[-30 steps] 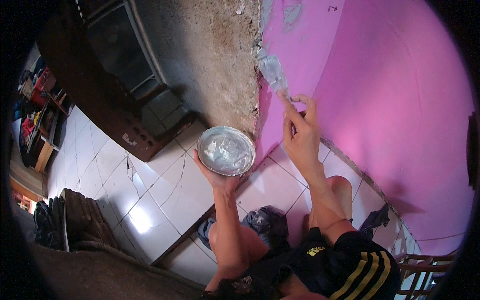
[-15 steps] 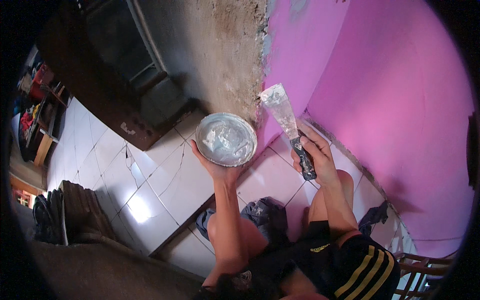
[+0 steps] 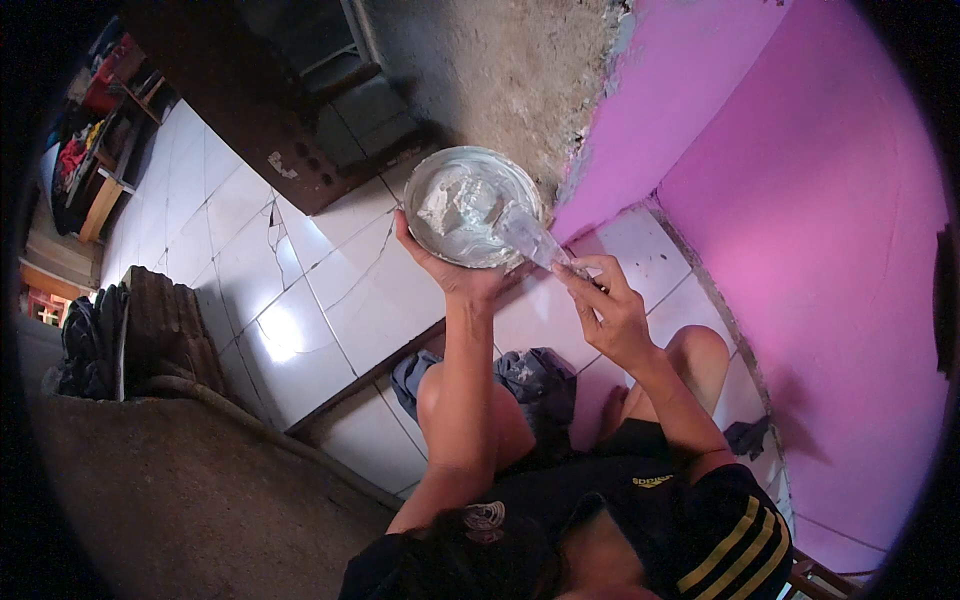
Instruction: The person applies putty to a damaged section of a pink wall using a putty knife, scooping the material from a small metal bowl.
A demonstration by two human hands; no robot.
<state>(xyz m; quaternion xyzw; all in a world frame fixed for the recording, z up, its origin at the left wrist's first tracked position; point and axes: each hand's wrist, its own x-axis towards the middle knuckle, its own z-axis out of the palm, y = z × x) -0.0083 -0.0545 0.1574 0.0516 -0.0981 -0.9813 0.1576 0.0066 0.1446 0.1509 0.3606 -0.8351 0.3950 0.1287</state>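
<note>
My left hand (image 3: 462, 275) holds a round, shallow metal bowl (image 3: 530, 190) from beneath, its thumb up along the side. White putty (image 3: 450, 205) lies smeared and heaped inside the bowl. In my right hand (image 3: 612, 308) is a putty knife (image 3: 535, 240), gripped between thumb and fingers. Its coated blade reaches over the bowl's right rim, with the tip at the putty. My fingers hide most of the handle. Beyond the bowl stands the end of a wall, where bare rough plaster (image 3: 490, 70) meets pink paint (image 3: 680, 95) along a chipped edge.
White floor tiles (image 3: 340, 290), some cracked, run left past a low step (image 3: 380, 370). A dark wooden piece (image 3: 240, 130) stands at far left. Ridged tiles (image 3: 175, 325) are stacked at left beside a brown surface (image 3: 200, 480). Dark cloth (image 3: 745, 437) lies by the right wall.
My right hand has brought the putty knife down and left from beside the wall edge into the bowl. The bowl sits higher in view, and the view itself has shifted.
</note>
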